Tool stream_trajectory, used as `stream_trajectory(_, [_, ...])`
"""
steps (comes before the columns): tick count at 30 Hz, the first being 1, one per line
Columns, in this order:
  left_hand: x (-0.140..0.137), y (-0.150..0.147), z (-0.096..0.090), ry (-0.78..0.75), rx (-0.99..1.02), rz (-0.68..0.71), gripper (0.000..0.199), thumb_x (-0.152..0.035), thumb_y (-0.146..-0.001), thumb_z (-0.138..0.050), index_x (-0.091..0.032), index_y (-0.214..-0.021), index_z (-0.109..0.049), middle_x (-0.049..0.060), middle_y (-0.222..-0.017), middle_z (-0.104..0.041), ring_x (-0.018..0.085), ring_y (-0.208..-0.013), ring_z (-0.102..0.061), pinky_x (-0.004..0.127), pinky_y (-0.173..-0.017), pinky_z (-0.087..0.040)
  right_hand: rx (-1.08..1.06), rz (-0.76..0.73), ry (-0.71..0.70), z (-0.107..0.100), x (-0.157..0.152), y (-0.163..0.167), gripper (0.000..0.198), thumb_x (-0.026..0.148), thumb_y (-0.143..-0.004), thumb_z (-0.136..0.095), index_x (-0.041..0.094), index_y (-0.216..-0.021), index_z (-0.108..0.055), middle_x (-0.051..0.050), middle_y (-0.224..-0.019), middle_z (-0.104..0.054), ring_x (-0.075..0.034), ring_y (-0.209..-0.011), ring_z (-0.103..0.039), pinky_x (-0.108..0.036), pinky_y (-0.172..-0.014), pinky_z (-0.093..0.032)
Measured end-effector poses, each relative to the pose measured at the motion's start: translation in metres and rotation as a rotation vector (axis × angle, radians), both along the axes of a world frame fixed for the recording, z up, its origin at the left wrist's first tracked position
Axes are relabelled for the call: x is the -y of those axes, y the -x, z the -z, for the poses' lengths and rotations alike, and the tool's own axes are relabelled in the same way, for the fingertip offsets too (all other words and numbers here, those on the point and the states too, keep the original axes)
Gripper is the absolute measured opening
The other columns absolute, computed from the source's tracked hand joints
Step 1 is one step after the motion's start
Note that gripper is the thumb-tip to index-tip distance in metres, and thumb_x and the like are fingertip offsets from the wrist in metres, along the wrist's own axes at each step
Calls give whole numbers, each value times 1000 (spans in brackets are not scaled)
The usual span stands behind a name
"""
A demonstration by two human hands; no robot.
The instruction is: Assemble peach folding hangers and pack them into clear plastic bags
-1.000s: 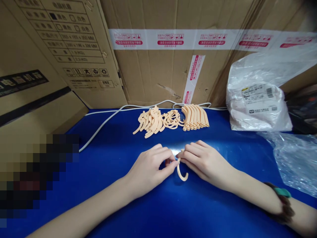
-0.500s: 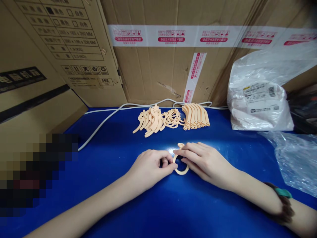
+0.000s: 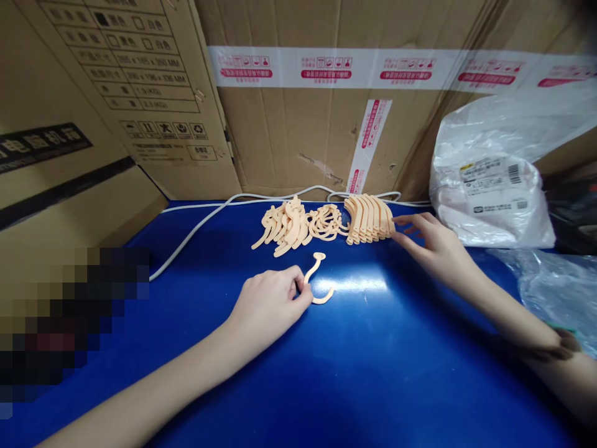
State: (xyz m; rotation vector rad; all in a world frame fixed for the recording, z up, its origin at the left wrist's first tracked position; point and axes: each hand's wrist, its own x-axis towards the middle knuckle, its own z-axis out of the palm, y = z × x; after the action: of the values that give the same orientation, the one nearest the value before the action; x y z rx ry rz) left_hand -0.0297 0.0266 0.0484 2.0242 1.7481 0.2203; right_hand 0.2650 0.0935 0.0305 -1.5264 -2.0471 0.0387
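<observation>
My left hand (image 3: 275,298) pinches a beige plastic hook (image 3: 316,267), which looks like a hanger hook, between thumb and fingers. Its flat rounded end points away from me and its curved end lies to the right of my fingertips. My right hand (image 3: 431,239) is at the right end of a row of curved beige strips (image 3: 368,218), thumb and forefinger apart at the outermost strip. Whether the fingertips touch it, I cannot tell. Left of the strips lie a small heap of more hooks (image 3: 325,222) and a pile of wider curved beige pieces (image 3: 284,225).
Cardboard boxes (image 3: 289,137) stand behind and at the left of the blue tabletop (image 3: 326,379). A white cable (image 3: 186,242) runs along the back. At the right are a white plastic bag (image 3: 489,205) with a label and clear plastic film (image 3: 555,298).
My right hand has let go of the hook and moved away and right to the row of strips. My left hand has shifted slightly left and away with the hook, which has turned.
</observation>
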Motion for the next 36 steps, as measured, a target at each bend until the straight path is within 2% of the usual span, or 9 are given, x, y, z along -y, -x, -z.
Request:
stream_trajectory(3, [0,-1,2,-42,-52,0,21,-31,-85,-44,-22,-68,-51,-4,-59,-51,14,-56,-46,28,-57,-23,-23,52,83,-4,-20,-4,54,59,-89,-46,12,-111,-63,-16,-104,-64,-28,-83,-65,-42,-76,-50])
stream_trajectory(6, [1,-1,4,-50,-81,7,21,-32,-86,-43,-22,-69,-50,-4,-59,-51,15,-56,-46,28,-56,-22,15,153,172,-11,-39,-6,62,62,-88,-44,12,-121,-59,-14,-95,-67,-29,-80,-65,-40,-72,-48])
stream_trajectory(11, [1,0,3,-24,-71,13,19,-32,-85,-44,-23,-71,-53,-4,-60,-53,15,-58,-49,28,-57,-23,119,329,330,-17,-56,0,77,70,-86,-42,11,-136,-47,-16,-99,-70,-33,-84,-66,-40,-70,-45])
stream_trajectory(17, [-1,-1,2,-24,-74,24,18,-31,-86,-45,-22,-74,-55,-4,-62,-54,15,-59,-51,28,-57,-22,123,350,368,-10,-59,6,85,77,-81,-43,12,-137,-46,-16,-99,-71,-33,-85,-67,-43,-73,-46])
stream_trajectory(26, [0,0,2,-14,-42,29,24,-40,-91,-45,-23,-79,-57,-4,-59,-51,15,-57,-50,27,-57,-22,88,314,344,-7,-63,4,68,66,-82,-49,17,-129,-54,-11,-93,-72,-31,-84,-67,-39,-71,-47])
stream_trajectory(33, [-1,0,2,-19,-34,37,25,-41,-93,-44,-23,-80,-55,-5,-59,-50,15,-56,-50,27,-57,-22,99,312,346,-7,-63,5,60,59,-84,-50,15,-124,-60,-13,-98,-72,-32,-87,-67,-37,-72,-46])
stream_trajectory(36, [0,1,2,-20,-39,42,24,-41,-93,-44,-24,-81,-55,-5,-59,-51,15,-56,-50,27,-57,-22,111,307,345,-9,-64,7,54,50,-86,-50,12,-121,-65,-13,-91,-72,-29,-81,-67,-35,-69,-45])
